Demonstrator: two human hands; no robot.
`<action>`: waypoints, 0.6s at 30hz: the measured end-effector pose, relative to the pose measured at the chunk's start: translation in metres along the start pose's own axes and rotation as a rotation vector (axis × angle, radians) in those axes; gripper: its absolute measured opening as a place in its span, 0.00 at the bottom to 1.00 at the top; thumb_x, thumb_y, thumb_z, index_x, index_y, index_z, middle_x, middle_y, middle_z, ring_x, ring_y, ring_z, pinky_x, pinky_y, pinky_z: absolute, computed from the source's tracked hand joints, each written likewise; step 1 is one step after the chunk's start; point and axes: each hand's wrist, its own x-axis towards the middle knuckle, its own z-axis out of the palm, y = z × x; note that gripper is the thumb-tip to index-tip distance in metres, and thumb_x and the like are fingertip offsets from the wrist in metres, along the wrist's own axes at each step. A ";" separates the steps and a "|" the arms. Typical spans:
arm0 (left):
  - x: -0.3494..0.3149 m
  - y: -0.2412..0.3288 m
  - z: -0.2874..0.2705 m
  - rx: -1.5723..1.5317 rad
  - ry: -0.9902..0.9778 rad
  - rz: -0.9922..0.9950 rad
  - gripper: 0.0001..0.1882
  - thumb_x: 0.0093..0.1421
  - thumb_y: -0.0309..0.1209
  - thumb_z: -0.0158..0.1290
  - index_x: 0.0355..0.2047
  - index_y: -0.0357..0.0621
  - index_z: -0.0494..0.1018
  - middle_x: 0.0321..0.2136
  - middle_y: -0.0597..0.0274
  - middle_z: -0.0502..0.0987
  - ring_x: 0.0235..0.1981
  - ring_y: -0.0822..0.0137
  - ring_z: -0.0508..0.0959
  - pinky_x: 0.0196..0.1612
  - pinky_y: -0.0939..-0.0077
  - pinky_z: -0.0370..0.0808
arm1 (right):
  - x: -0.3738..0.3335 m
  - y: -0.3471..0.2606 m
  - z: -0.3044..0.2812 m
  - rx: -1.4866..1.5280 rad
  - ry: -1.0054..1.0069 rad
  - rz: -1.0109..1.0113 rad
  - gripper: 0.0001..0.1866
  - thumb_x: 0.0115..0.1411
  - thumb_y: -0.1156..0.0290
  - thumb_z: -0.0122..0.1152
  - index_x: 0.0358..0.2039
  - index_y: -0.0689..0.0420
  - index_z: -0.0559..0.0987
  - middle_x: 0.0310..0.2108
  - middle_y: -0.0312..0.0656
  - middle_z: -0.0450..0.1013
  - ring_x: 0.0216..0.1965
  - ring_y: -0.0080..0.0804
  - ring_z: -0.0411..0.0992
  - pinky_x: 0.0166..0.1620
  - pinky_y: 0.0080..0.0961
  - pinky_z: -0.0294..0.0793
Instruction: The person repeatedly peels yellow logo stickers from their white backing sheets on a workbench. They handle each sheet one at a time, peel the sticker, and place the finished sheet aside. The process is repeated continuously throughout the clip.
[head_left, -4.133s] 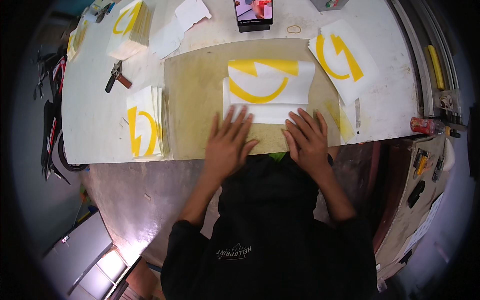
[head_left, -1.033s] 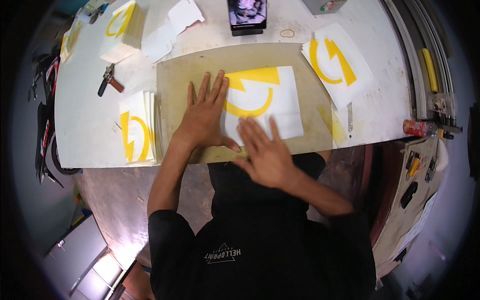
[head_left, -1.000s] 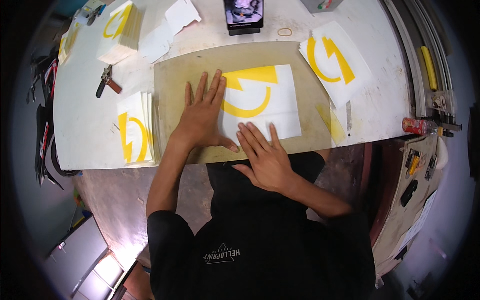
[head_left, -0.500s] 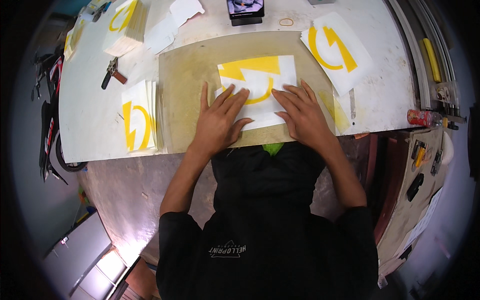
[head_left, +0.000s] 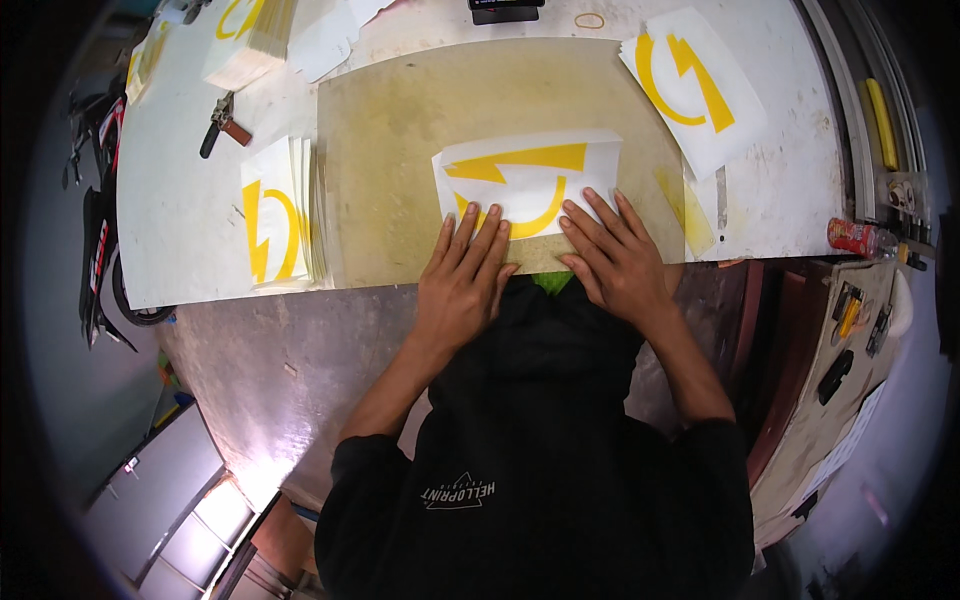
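White sheet with yellow print [head_left: 535,188] sits on the yellowish mat [head_left: 400,110], centre, near side, close to the table's near edge. It's slightly skewed, with white margin showing at the far side.

Left hand [head_left: 462,282]: palm down, fingers extended, small gaps between them, fingertips on the sheet's near left part. Thumb out to the right, off the sheet. Not gripping.
Right hand [head_left: 620,262]: palm down, fingers extended and spread a bit, fingertips at the sheet's near right corner. Thumb points left. Not gripping either. Hands are apart, with part of the print visible between them.

Around it on the white table [head_left: 170,240]: left stack [head_left: 275,215] beside the mat's left edge, same yellow print; right stack [head_left: 690,85], far right, overlapping the mat's edge. Far left stack [head_left: 250,50], thick, with the brown-handled tool [head_left: 226,124] nearer. Rubber band [head_left: 590,20] far side, right of the phone stand [head_left: 505,15].
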 end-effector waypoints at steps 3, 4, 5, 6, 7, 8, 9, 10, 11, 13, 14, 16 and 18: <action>-0.001 -0.001 0.001 -0.004 0.001 0.008 0.27 0.62 0.30 0.63 0.60 0.34 0.75 0.67 0.48 0.71 0.70 0.44 0.68 0.71 0.45 0.64 | -0.002 0.001 0.002 -0.013 0.003 0.004 0.24 0.63 0.62 0.69 0.57 0.58 0.79 0.65 0.41 0.72 0.70 0.46 0.65 0.72 0.55 0.61; -0.001 -0.001 0.002 -0.002 0.005 0.010 0.26 0.62 0.30 0.63 0.60 0.34 0.75 0.67 0.49 0.71 0.70 0.44 0.68 0.71 0.45 0.64 | -0.002 0.001 0.001 -0.017 0.002 0.008 0.24 0.64 0.61 0.68 0.57 0.58 0.80 0.65 0.41 0.72 0.70 0.45 0.65 0.72 0.55 0.60; -0.001 -0.002 0.002 -0.001 0.008 0.011 0.26 0.62 0.30 0.64 0.60 0.34 0.75 0.66 0.49 0.72 0.70 0.44 0.68 0.70 0.45 0.64 | -0.001 0.001 0.001 -0.021 0.000 0.011 0.23 0.64 0.61 0.68 0.57 0.58 0.80 0.65 0.40 0.72 0.70 0.45 0.65 0.72 0.55 0.60; -0.001 -0.002 0.003 -0.001 0.010 0.011 0.26 0.62 0.30 0.64 0.60 0.34 0.75 0.66 0.49 0.72 0.70 0.45 0.68 0.70 0.45 0.64 | -0.002 0.000 0.001 -0.024 -0.004 0.015 0.23 0.64 0.61 0.68 0.56 0.57 0.80 0.65 0.40 0.72 0.70 0.44 0.65 0.72 0.56 0.59; -0.001 -0.002 0.003 -0.003 0.010 0.009 0.26 0.62 0.30 0.64 0.60 0.35 0.75 0.66 0.49 0.72 0.69 0.45 0.68 0.70 0.45 0.64 | -0.002 0.000 0.001 -0.030 -0.005 0.019 0.23 0.64 0.61 0.68 0.56 0.57 0.80 0.65 0.40 0.73 0.70 0.44 0.65 0.72 0.57 0.59; -0.001 -0.002 0.003 -0.005 0.012 0.006 0.26 0.62 0.30 0.64 0.60 0.36 0.75 0.66 0.50 0.72 0.69 0.45 0.69 0.70 0.45 0.64 | -0.001 0.000 0.000 -0.036 -0.007 0.022 0.22 0.64 0.61 0.68 0.56 0.57 0.80 0.65 0.39 0.73 0.70 0.43 0.65 0.72 0.58 0.58; -0.001 -0.002 0.003 -0.004 0.012 0.003 0.26 0.62 0.30 0.64 0.60 0.36 0.75 0.66 0.50 0.72 0.69 0.45 0.69 0.70 0.45 0.65 | -0.001 0.000 0.001 -0.040 -0.007 0.025 0.22 0.64 0.61 0.68 0.56 0.57 0.81 0.65 0.39 0.73 0.70 0.42 0.65 0.72 0.59 0.57; -0.002 -0.003 0.002 -0.015 0.006 0.004 0.26 0.62 0.30 0.63 0.60 0.37 0.75 0.66 0.50 0.72 0.69 0.45 0.69 0.70 0.44 0.64 | -0.001 0.000 0.001 -0.040 -0.006 0.028 0.22 0.64 0.61 0.68 0.55 0.57 0.81 0.65 0.38 0.73 0.70 0.42 0.65 0.72 0.60 0.57; -0.003 -0.005 0.001 -0.025 0.000 0.004 0.26 0.62 0.30 0.63 0.60 0.37 0.75 0.66 0.51 0.72 0.70 0.45 0.68 0.70 0.44 0.64 | -0.002 0.001 0.001 -0.039 -0.005 0.031 0.21 0.64 0.61 0.68 0.55 0.57 0.81 0.64 0.38 0.73 0.70 0.42 0.65 0.72 0.61 0.56; -0.008 -0.011 -0.002 -0.008 -0.008 -0.004 0.25 0.63 0.31 0.63 0.60 0.39 0.76 0.67 0.53 0.72 0.70 0.46 0.68 0.70 0.44 0.64 | -0.001 0.001 0.000 -0.044 0.000 0.036 0.21 0.63 0.62 0.68 0.55 0.57 0.81 0.64 0.38 0.73 0.70 0.42 0.65 0.72 0.63 0.55; -0.014 -0.014 -0.004 0.020 -0.014 -0.013 0.25 0.63 0.33 0.63 0.60 0.40 0.76 0.67 0.54 0.72 0.70 0.47 0.69 0.70 0.45 0.65 | -0.001 0.000 0.000 -0.045 0.001 0.040 0.21 0.63 0.63 0.68 0.54 0.57 0.81 0.64 0.38 0.73 0.70 0.42 0.65 0.72 0.64 0.55; -0.017 -0.016 -0.006 0.031 -0.028 -0.023 0.25 0.63 0.33 0.62 0.60 0.41 0.76 0.67 0.55 0.72 0.70 0.47 0.68 0.70 0.44 0.64 | 0.002 -0.008 0.002 -0.031 0.006 0.064 0.21 0.63 0.63 0.67 0.54 0.57 0.82 0.65 0.39 0.73 0.70 0.43 0.65 0.73 0.64 0.54; -0.014 -0.014 -0.009 0.001 -0.042 -0.026 0.25 0.64 0.31 0.62 0.61 0.41 0.76 0.68 0.54 0.70 0.71 0.44 0.66 0.71 0.40 0.61 | 0.012 -0.028 0.013 -0.001 0.013 0.102 0.21 0.63 0.63 0.66 0.55 0.57 0.82 0.66 0.40 0.72 0.71 0.44 0.65 0.73 0.64 0.52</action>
